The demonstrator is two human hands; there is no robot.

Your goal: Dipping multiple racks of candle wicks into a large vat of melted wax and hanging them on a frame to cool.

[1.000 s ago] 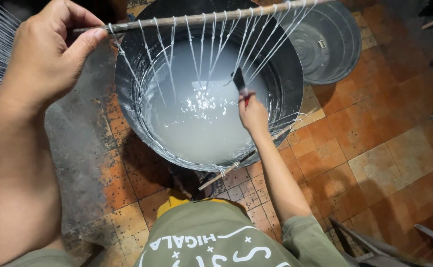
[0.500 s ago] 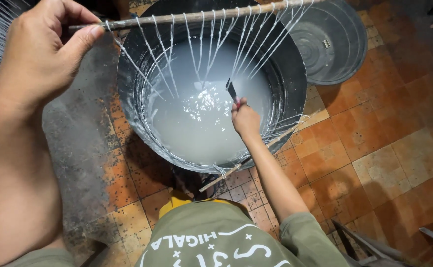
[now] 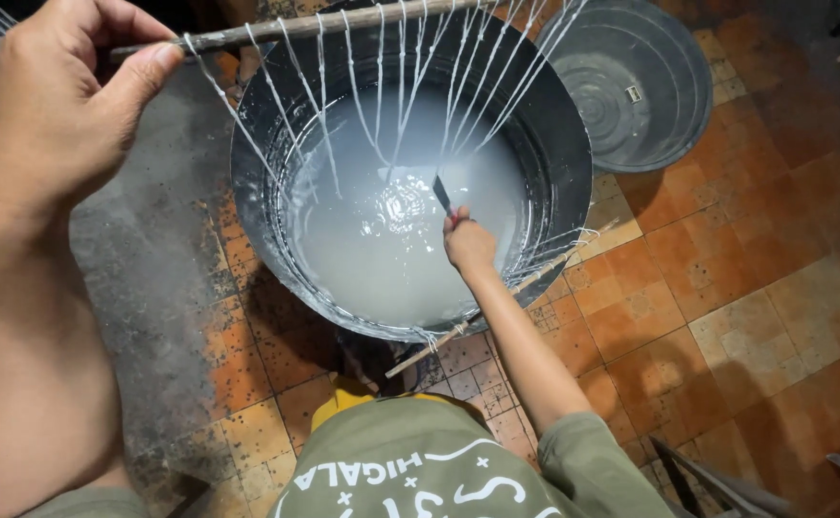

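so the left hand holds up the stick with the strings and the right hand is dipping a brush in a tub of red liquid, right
Not quite: the liquid in the tub is milky white, not red, as the head view shows. The left hand does hold up the stick with strings, and the right hand holds the brush.

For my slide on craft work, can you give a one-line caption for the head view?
Left hand lifts a stick of white strings from a basin of milky liquid; right hand holds a blade.

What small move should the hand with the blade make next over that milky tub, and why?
Probably slide the blade a little further along the wet white strings. The right hand holds it among them above the milky liquid, while the left hand lifts the stick that they hang from, keeping them taut and reachable.
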